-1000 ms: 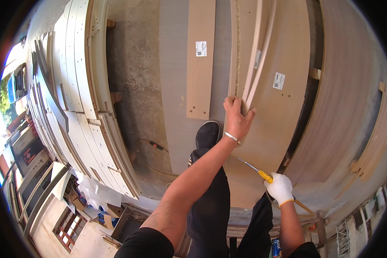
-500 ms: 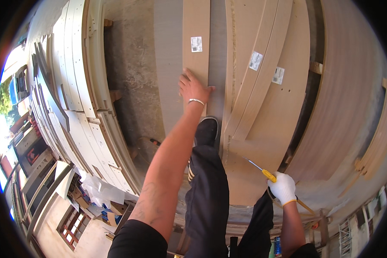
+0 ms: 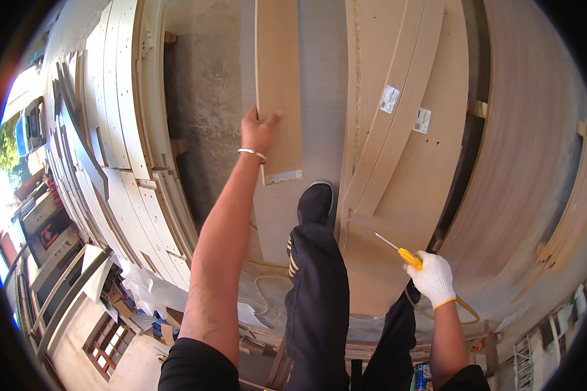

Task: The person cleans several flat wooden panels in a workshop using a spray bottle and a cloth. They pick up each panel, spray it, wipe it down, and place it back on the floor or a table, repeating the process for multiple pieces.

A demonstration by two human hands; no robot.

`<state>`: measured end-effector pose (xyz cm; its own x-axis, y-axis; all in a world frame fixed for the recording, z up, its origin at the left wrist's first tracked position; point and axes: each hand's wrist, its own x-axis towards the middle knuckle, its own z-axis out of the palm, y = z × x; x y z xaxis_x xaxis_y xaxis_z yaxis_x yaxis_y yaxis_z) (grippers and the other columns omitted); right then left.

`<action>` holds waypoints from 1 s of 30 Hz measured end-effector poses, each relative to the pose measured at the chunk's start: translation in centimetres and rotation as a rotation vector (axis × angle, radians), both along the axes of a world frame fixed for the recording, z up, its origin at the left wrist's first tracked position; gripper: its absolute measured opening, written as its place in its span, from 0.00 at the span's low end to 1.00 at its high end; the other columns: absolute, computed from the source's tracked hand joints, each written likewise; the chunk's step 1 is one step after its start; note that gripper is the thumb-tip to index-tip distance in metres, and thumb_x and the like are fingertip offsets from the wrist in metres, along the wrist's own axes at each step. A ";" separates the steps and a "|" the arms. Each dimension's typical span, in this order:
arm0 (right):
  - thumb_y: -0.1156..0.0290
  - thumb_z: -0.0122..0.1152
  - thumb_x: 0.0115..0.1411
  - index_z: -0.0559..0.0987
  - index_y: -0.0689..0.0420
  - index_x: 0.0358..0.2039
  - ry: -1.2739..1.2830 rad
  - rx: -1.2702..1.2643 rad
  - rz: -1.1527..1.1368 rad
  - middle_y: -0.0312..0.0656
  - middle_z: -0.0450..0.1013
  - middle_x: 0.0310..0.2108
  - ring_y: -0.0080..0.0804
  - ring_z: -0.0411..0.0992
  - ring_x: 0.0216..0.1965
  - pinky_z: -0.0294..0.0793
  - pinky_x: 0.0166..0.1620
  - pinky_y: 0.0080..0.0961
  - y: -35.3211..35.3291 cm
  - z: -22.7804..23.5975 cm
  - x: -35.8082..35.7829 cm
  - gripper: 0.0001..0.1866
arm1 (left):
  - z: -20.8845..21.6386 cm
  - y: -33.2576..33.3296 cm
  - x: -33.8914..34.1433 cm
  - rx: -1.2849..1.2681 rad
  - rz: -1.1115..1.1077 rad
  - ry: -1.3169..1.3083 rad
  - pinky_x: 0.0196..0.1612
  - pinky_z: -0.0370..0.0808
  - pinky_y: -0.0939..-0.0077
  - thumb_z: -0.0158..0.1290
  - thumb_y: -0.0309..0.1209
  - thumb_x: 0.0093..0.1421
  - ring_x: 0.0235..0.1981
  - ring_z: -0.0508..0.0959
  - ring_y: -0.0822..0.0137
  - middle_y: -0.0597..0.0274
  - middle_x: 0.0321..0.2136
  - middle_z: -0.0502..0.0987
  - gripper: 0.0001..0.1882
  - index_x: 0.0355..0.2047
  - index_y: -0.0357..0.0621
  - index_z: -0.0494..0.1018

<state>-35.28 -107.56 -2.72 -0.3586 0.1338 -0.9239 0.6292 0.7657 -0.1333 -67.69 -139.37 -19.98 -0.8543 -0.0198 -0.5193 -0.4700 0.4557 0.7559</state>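
Observation:
My bare left hand [image 3: 259, 132] is closed around the left edge of a long light-brown wooden board [image 3: 280, 72]. A pale printed strip shows at the board's near end, which lies over a wide grey-brown panel [image 3: 323, 98]. My right hand [image 3: 432, 280], in a white knit glove, grips a yellow-handled tool [image 3: 409, 258] with a thin metal shaft, much like a screwdriver. Its tip points up and left above a broad tan panel [image 3: 378, 267]. A yellowish cord [image 3: 473, 311] loops beside the glove; whether it joins the tool is hidden.
Two narrow labelled boards [image 3: 398, 111] lie slantwise on the tan panel. Stacked white drilled boards [image 3: 127, 130] stand at the left, and a large brown panel [image 3: 522, 156] lies at the right. My dark shoe [image 3: 316, 203] rests near the board's end. Another cord [image 3: 261, 290] trails on the floor.
My left hand has moved left and now grips the board's edge instead of lying on its face. The board has shifted left, and its white label no longer shows.

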 end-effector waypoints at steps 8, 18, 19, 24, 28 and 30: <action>0.51 0.66 0.57 0.83 0.54 0.37 -0.019 0.010 0.007 0.51 0.80 0.32 0.52 0.79 0.38 0.77 0.43 0.46 -0.2 1.4 -0.5 0.19 | 8.0 0.1 -5.5 0.252 0.163 -0.292 0.39 0.78 0.71 0.59 0.46 0.65 0.34 0.80 0.67 0.56 0.37 0.81 0.27 0.46 0.27 0.76; 0.49 0.64 0.58 0.83 0.53 0.37 0.088 -0.021 -0.042 0.51 0.80 0.32 0.52 0.78 0.38 0.76 0.42 0.47 -1.2 6.5 -3.8 0.20 | 18.0 3.6 -11.4 -0.099 -0.100 -0.140 0.39 0.79 0.68 0.60 0.49 0.64 0.33 0.83 0.63 0.53 0.35 0.83 0.29 0.42 0.26 0.79; 0.49 0.64 0.58 0.83 0.53 0.37 0.112 -0.022 -0.056 0.51 0.80 0.32 0.52 0.78 0.38 0.76 0.42 0.47 -1.2 7.0 -4.0 0.20 | 18.4 4.0 -11.4 0.037 0.001 -0.240 0.39 0.79 0.68 0.60 0.49 0.63 0.33 0.83 0.63 0.52 0.34 0.83 0.30 0.42 0.26 0.78; 0.49 0.64 0.59 0.83 0.54 0.38 0.168 0.007 -0.143 0.52 0.80 0.32 0.53 0.78 0.38 0.77 0.41 0.46 -0.5 8.5 -5.1 0.20 | 18.4 3.6 -11.2 0.051 0.060 -0.251 0.37 0.79 0.63 0.61 0.49 0.61 0.32 0.84 0.56 0.48 0.33 0.83 0.30 0.40 0.24 0.78; 0.48 0.66 0.58 0.83 0.54 0.41 0.177 0.056 -0.216 0.53 0.80 0.33 0.54 0.78 0.38 0.77 0.41 0.46 0.5 9.0 -5.5 0.22 | 16.9 1.3 -9.4 -0.579 -0.356 0.202 0.36 0.77 0.61 0.63 0.45 0.56 0.29 0.80 0.50 0.45 0.28 0.80 0.25 0.35 0.29 0.76; 0.52 0.66 0.57 0.83 0.55 0.41 0.235 0.049 -0.239 0.54 0.80 0.33 0.55 0.78 0.38 0.77 0.42 0.45 0.8 8.9 -5.2 0.21 | 16.8 -0.2 -7.5 -0.558 -0.292 0.350 0.33 0.75 0.65 0.63 0.44 0.58 0.27 0.77 0.57 0.50 0.27 0.78 0.23 0.34 0.31 0.74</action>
<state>-40.51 -106.73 6.18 -0.5138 0.2816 -0.8103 0.7481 0.6094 -0.2626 -75.23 -139.59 -3.14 -0.9797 0.0528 -0.1936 -0.0426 0.8880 0.4578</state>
